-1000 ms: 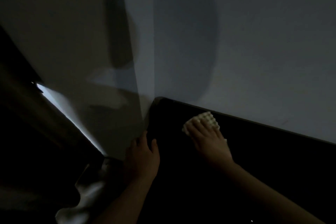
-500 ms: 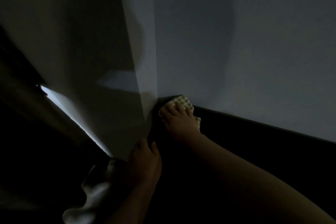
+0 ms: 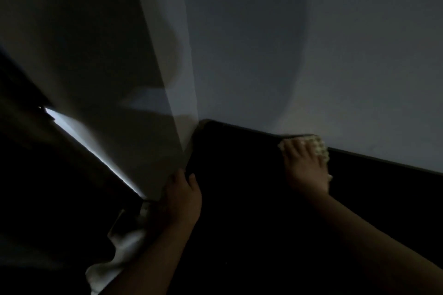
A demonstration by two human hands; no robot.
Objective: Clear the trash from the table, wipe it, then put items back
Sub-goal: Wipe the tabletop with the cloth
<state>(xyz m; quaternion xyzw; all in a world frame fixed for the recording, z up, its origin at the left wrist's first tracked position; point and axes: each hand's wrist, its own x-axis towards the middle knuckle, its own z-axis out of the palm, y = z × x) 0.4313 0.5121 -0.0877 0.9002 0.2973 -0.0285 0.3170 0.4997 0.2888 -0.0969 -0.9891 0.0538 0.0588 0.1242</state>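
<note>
The cloth point(image 3: 320, 148) is seen well to the right of the corner where it lay half a second earlier, carried along the table's point(image 3: 239, 199) far edge beside the wall point(image 3: 335, 55). The right hand point(image 3: 305, 167) is laid flat on the cloth, fingers point(image 3: 291, 151) extended and pressed down rather than curled around it, apparently so that the stroke reaches right up to the wall. The left hand point(image 3: 182, 199) is rested on the table's near left corner, fingers loosely spread and nothing gripped, probably for support during the reach. A pale curtain point(image 3: 119, 55) hangs just left of that corner. The dark tabletop is dimly lit; no trash or other items can be made out on it. The wiping step is judged to be under way, with the putting back of items not yet begun.
</note>
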